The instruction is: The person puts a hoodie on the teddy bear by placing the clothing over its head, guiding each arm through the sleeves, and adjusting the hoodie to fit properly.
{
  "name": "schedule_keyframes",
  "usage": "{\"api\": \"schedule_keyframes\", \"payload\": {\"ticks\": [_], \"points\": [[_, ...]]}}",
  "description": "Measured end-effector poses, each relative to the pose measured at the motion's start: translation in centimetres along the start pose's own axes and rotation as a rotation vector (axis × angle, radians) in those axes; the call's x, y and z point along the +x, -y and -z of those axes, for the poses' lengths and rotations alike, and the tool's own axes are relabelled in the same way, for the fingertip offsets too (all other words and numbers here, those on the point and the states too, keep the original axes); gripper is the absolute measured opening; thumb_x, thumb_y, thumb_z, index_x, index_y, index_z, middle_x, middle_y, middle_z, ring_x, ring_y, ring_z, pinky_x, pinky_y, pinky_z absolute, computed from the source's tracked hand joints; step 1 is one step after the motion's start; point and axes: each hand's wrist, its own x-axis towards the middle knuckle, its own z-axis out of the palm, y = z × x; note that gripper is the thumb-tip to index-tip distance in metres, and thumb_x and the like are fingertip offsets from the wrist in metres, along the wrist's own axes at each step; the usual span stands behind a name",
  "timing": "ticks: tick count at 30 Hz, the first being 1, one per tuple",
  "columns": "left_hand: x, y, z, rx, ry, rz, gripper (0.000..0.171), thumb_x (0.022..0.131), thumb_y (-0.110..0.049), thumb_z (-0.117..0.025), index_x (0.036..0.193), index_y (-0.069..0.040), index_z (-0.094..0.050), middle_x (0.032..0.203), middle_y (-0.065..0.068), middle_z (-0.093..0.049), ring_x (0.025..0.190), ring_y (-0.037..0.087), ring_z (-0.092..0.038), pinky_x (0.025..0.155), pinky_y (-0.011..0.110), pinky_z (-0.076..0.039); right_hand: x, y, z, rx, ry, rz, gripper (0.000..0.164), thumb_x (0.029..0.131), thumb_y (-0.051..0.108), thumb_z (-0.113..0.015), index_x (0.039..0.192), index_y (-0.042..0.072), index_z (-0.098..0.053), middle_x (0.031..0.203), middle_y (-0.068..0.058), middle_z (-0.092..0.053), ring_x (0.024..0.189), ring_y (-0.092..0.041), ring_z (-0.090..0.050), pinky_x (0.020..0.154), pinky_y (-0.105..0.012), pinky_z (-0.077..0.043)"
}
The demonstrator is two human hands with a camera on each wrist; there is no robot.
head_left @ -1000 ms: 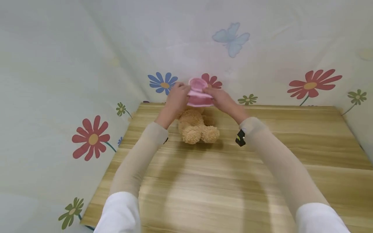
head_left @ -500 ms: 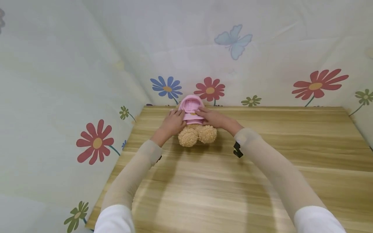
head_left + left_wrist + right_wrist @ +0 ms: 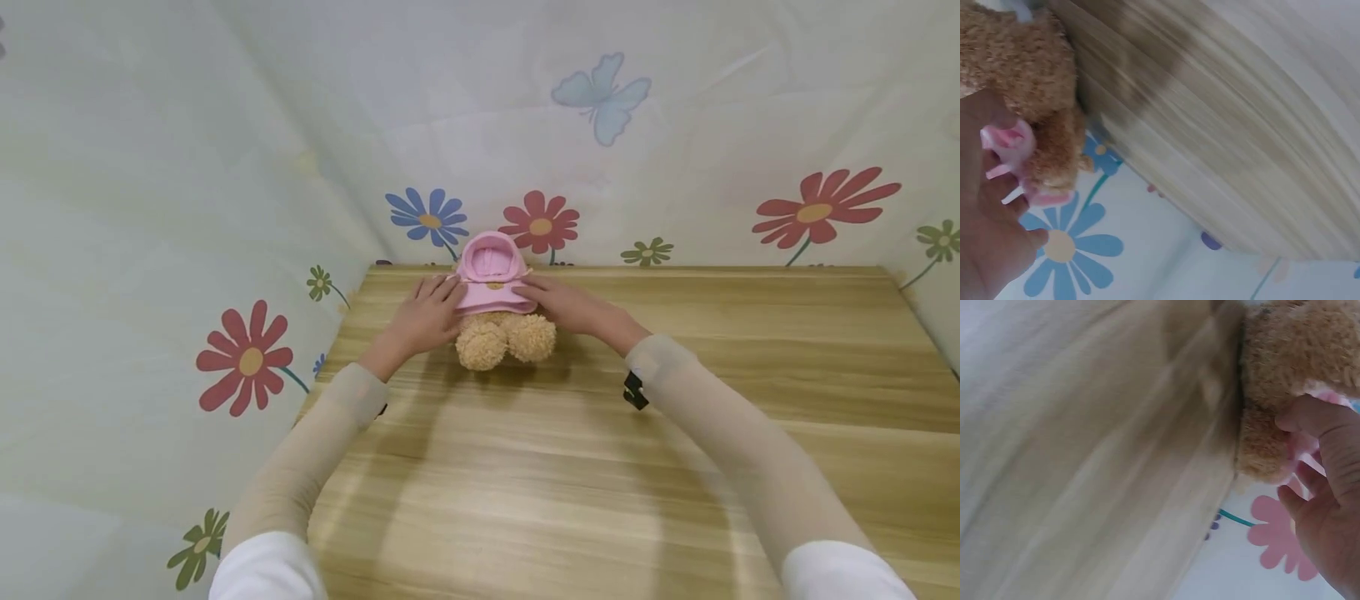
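Observation:
A plush teddy bear point(image 3: 482, 346) sits near the table's back edge, its curly feet toward me. Over its front lies a small pink hoodie point(image 3: 495, 302) with a yellow patch and a hollow hood point(image 3: 491, 260). The bear's head is hidden behind the hood. My left hand point(image 3: 429, 317) holds the hoodie's left side; in the left wrist view pink cloth point(image 3: 1013, 142) shows between thumb and fingers. On the other side my right hand point(image 3: 567, 307) grips the right edge, thumb against cloth and fur point(image 3: 1297, 350) in the right wrist view.
The wood-grain table point(image 3: 525, 492) stretches in front of the bear and off to the right. Close behind it rises a pale wall sheet point(image 3: 697, 133) printed with flowers and a butterfly; a similar sheet point(image 3: 135, 208) borders the left side.
The pink hoodie, earlier held up above the bear, has come down over its front. Over the last half second its lower part has spread wider as both hands moved apart.

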Motion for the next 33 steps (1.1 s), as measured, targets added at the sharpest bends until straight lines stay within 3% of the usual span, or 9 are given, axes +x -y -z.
{"api": "schedule_keyframes", "payload": {"ticks": [4,8,14,16,19,22,24,31,33], "points": [[-0.2,0.7,-0.6,0.004,-0.045,-0.035,0.082,0.084,-0.035,-0.07,0.15,-0.015,-0.027,0.154,0.01,-0.025,0.139,0.034,-0.024,0.113,0.054,-0.012,-0.6,-0.4,-1.0,-0.013,-0.047,0.038,0.063,0.086,-0.016,-0.051,0.144,0.006,-0.037,0.148,-0.023,-0.03,0.134,-0.043,-0.03,0.107,-0.054,-0.027],[0.2,1.6,-2.1,-0.072,-0.112,-0.051,0.084,0.08,-0.023,-0.076,0.148,-0.007,-0.029,0.149,0.015,-0.033,0.133,0.038,-0.033,0.11,0.052,-0.023,-0.5,-0.3,-2.2,-0.006,-0.092,-0.006,0.054,0.095,-0.008,-0.043,0.146,0.008,-0.034,0.149,-0.021,-0.029,0.134,-0.043,-0.03,0.107,-0.056,-0.026],[1.5,2.1,-4.1,-0.209,-0.258,-0.079,0.061,0.088,-0.008,-0.066,0.141,0.001,-0.038,0.135,0.022,-0.049,0.12,0.039,-0.049,0.102,0.047,-0.038,0.4,-0.2,-3.0,0.016,-0.181,-0.089,0.052,0.092,-0.011,-0.044,0.142,0.004,-0.039,0.147,-0.022,-0.035,0.131,-0.042,-0.036,0.106,-0.054,-0.03],[2.0,1.8,-4.3,-0.223,-0.306,-0.088,0.054,0.089,-0.006,-0.063,0.138,0.002,-0.043,0.13,0.022,-0.053,0.115,0.039,-0.053,0.099,0.047,-0.041,0.9,-0.4,-3.0,0.131,-0.181,-0.204,0.045,0.097,0.001,-0.044,0.142,0.007,-0.042,0.146,-0.017,-0.039,0.131,-0.037,-0.038,0.107,-0.05,-0.031],[2.7,1.1,-4.3,-0.238,-0.361,-0.103,0.049,0.089,-0.005,-0.063,0.134,0.003,-0.047,0.123,0.022,-0.058,0.109,0.039,-0.057,0.096,0.045,-0.044,1.1,-1.0,-2.8,0.369,-0.167,-0.426,0.039,0.101,0.03,-0.041,0.136,0.013,-0.051,0.137,-0.011,-0.051,0.126,-0.031,-0.046,0.105,-0.046,-0.034],[3.1,0.1,-4.2,-0.258,-0.384,-0.121,0.048,0.088,-0.007,-0.065,0.132,0.004,-0.05,0.118,0.021,-0.061,0.106,0.038,-0.059,0.094,0.044,-0.045,0.6,-1.5,-2.5,0.581,-0.169,-0.621,0.047,0.096,0.052,-0.043,0.131,0.023,-0.057,0.127,-0.003,-0.058,0.116,-0.025,-0.052,0.099,-0.045,-0.038],[3.2,-0.6,-4.0,-0.27,-0.382,-0.129,0.048,0.088,-0.008,-0.066,0.132,0.004,-0.051,0.117,0.02,-0.062,0.106,0.037,-0.059,0.093,0.043,-0.046,0.0,-1.7,-2.2,0.637,-0.173,-0.666,0.047,0.093,0.055,-0.045,0.128,0.026,-0.059,0.122,0.0,-0.06,0.11,-0.022,-0.053,0.094,-0.045,-0.041],[3.8,-4.3,-3.3,-0.289,-0.309,-0.149,0.052,0.088,-0.01,-0.065,0.135,0.002,-0.048,0.125,0.018,-0.059,0.11,0.035,-0.057,0.095,0.041,-0.045,-3.8,-1.7,-0.2,0.62,-0.157,-0.678,0.042,0.094,0.05,-0.049,0.127,0.028,-0.06,0.108,-0.002,-0.065,0.095,-0.023,-0.057,0.085,-0.042,-0.044],[4.0,-5.7,-3.0,-0.293,-0.302,-0.174,0.052,0.088,-0.012,-0.065,0.135,0.002,-0.048,0.125,0.017,-0.059,0.109,0.033,-0.058,0.095,0.04,-0.046,-5.7,-1.7,0.3,0.557,-0.135,-0.621,0.039,0.096,0.045,-0.048,0.127,0.025,-0.06,0.108,-0.004,-0.065,0.094,-0.023,-0.059,0.082,-0.041,-0.045]]}}
